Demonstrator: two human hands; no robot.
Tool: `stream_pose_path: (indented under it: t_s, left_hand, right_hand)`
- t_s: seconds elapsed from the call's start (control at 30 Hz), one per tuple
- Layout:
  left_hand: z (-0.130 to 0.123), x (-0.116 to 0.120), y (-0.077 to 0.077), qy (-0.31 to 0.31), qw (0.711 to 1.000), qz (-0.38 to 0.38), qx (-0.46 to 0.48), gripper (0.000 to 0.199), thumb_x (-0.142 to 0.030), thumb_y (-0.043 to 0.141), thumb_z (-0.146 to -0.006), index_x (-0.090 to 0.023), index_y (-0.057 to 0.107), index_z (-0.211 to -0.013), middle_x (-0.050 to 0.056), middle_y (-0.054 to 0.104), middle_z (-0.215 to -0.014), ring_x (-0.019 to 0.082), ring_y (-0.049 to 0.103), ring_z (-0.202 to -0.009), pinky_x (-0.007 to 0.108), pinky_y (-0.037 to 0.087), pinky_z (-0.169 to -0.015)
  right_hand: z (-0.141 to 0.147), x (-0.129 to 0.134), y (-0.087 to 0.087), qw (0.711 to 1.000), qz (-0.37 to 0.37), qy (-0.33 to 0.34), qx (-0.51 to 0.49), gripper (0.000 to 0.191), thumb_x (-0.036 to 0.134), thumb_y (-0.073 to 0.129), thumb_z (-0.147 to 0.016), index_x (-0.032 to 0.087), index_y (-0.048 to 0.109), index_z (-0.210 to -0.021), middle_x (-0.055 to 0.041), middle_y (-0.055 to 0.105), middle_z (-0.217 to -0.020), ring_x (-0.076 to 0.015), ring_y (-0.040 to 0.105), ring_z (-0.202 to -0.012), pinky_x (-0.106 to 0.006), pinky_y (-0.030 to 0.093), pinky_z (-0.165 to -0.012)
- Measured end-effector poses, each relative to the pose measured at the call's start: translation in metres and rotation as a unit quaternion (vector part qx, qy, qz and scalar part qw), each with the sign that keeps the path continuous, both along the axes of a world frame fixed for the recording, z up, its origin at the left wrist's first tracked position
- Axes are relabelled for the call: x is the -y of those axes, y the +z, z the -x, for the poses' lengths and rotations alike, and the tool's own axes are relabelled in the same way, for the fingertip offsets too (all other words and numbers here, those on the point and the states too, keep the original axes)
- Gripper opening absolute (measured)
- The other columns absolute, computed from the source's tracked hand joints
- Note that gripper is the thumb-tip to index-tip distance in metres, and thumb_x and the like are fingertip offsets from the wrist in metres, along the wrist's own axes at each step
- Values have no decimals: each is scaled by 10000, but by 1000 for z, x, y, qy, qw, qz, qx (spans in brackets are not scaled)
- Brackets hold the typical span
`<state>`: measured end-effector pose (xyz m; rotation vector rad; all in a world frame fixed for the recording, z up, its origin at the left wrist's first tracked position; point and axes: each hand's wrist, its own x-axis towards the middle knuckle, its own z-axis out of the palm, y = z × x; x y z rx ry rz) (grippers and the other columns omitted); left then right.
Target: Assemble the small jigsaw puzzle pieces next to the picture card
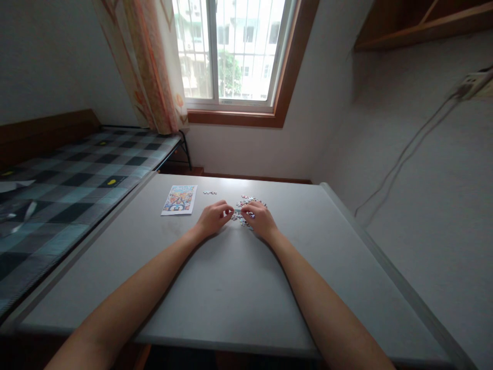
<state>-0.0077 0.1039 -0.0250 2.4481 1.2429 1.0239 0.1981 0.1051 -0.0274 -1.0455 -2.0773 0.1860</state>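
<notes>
1. Forearms nearest the camera: left forearm (pixel 154 275) and right forearm (pixel 319 288), both reaching forward over the grey-white counter (pixel 219 303).
2. Left hand (pixel 212 218): thumb and finger pinched, tips on the left end of a small pale piece (pixel 238 210).
3. Right hand (pixel 262 219): curled, thumb and finger pinched on the same piece from the right. Too small to tell if it's one puzzle piece or several joined.
4. Loose puzzle pieces (pixel 252 201): heap just beyond the right hand, running under and between both hands. Some overlap; single shapes mostly unreadable.
5. Short row of pieces (pixel 210 192): on the counter beyond the left hand, apart from the heap.
6. Picture sheet (pixel 179 200): flat, left of the left hand, colourful print, blue-and-white figure at the near edge.
7. Bed (pixel 77 174), checked cover: well left of the left hand, alongside the counter.
8. Window (pixel 231 51): far ahead of both hands, curtain (pixel 152 67) on its left side.
</notes>
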Motion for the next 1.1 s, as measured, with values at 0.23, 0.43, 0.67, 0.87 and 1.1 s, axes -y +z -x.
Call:
stream_pose_path:
  t_s: [0.23, 0.43, 0.67, 0.87, 1.1]
  left_hand:
    - [0, -1, -2, 5, 1000, 11, 12, 112, -266, 560, -861, -195, 646, -867, -17, 602, -786, 70, 528, -561, 197, 424, -582]
    - [0, 1, 1, -1, 1000, 13, 12, 115, -254, 543, -868, -196, 641, -851, -13, 605, -793, 72, 536, -574, 199, 427, -590]
    - [0, 0, -1, -10, 1000, 19, 10, 133, -263, 521, -889, -198, 636, -869, -5, 608, -812, 76, 528, -575, 203, 430, -602]
    - [0, 0, 0, 7, 1000, 16, 12, 166, -295, 505, -914, -193, 632, -879, 4, 612, -843, 80, 522, -579, 214, 429, -616]
    - [-1, 0, 1, -1, 999, 25, 19, 173, -291, 500, -913, -191, 637, -879, 10, 620, -851, 79, 525, -578, 215, 434, -608]
  right_hand:
    - [0, -1, -2, 1000, -3, 1, 3, 85, 163, 645, -846, 216, 703, -812, -38, 686, -842, -193, 594, -846, -330, 453, -819]
    - [-1, -1, -1, 1000, -3, 0, 3, 93, 170, 635, -854, 220, 698, -807, -32, 682, -837, -188, 592, -840, -325, 456, -815]
    - [0, 1, 1, 1000, 2, 6, -5, 103, 164, 623, -854, 221, 697, -808, -38, 675, -832, -191, 597, -837, -329, 467, -812]
    - [0, 3, 2, 1000, 2, -11, -15, 75, 174, 632, -845, 214, 690, -819, -49, 673, -863, -203, 601, -870, -337, 471, -822]
    - [1, 2, 3, 1000, 8, 3, -16, 90, 154, 629, -834, 218, 685, -807, -41, 662, -833, -196, 596, -845, -334, 471, -811]
